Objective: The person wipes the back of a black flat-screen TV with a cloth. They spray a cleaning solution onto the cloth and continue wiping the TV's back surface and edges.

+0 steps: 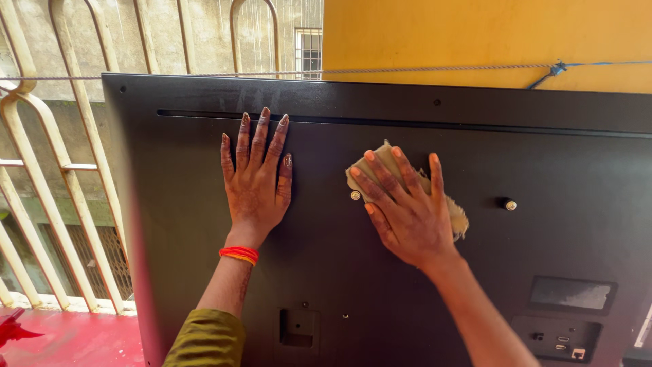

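Note:
The black back panel of a flat television [190,272] stands upright in front of me and fills most of the view. My left hand [256,180] lies flat on the panel with fingers together, holding nothing; an orange thread band circles its wrist. My right hand [406,207] presses a beige cloth [456,216] flat against the panel, fingers spread over it. A brass mounting screw [355,196] sits just left of the cloth, and another screw [510,204] lies to its right.
A port recess [557,338] and a label plate [572,293] sit at the panel's lower right. A cream metal grille [61,170] stands on the left over a red floor [68,336]. A rope [407,69] runs across before a yellow wall [489,34].

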